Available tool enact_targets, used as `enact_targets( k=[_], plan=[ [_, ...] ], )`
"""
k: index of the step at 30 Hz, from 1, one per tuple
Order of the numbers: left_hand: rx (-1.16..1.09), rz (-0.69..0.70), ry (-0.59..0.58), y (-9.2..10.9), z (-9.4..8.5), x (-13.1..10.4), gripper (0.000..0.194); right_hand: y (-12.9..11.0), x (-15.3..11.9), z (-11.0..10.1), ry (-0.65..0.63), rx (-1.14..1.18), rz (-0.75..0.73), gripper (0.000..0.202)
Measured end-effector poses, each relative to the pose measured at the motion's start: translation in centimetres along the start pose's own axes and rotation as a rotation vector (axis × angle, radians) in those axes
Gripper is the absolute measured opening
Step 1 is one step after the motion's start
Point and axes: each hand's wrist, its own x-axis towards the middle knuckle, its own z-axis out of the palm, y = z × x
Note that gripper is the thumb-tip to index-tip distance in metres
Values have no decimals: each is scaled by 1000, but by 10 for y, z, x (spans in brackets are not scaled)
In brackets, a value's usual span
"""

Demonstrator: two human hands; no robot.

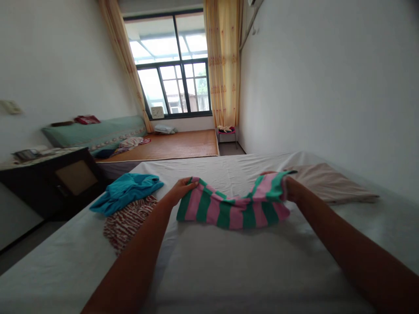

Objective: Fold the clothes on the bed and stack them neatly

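A pink and green striped cloth (232,211) hangs between my two hands, just over the white sheet (242,266), its upper edge sagging in the middle. My left hand (182,189) pinches its upper left corner between thumb and fingers. At the other end my right hand (290,187) is closed on the cloth, its fingers partly hidden by the fabric. Left of my left hand lie a crumpled blue garment (126,192) and a brown and white patterned cloth (129,222). A folded beige cloth (330,183) lies beyond my right hand.
A dark cabinet (73,176) stands at the left. Behind the sheet is another bed with a brown mat (183,144), holding some crumpled clothes (131,143). A small pink stool (226,131) with items on it stands below the curtain (224,65). A white wall (327,78) runs along the right.
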Motion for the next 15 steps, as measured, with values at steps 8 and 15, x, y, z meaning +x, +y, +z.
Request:
enact_targets(
  k=[8,15],
  plan=[
    [-105,655,433,127,-12,72,44,-121,57,-7,275,185,-548,25],
    [-16,655,305,120,-27,14,31,-113,-25,11,371,8,-499,26]
  ],
)
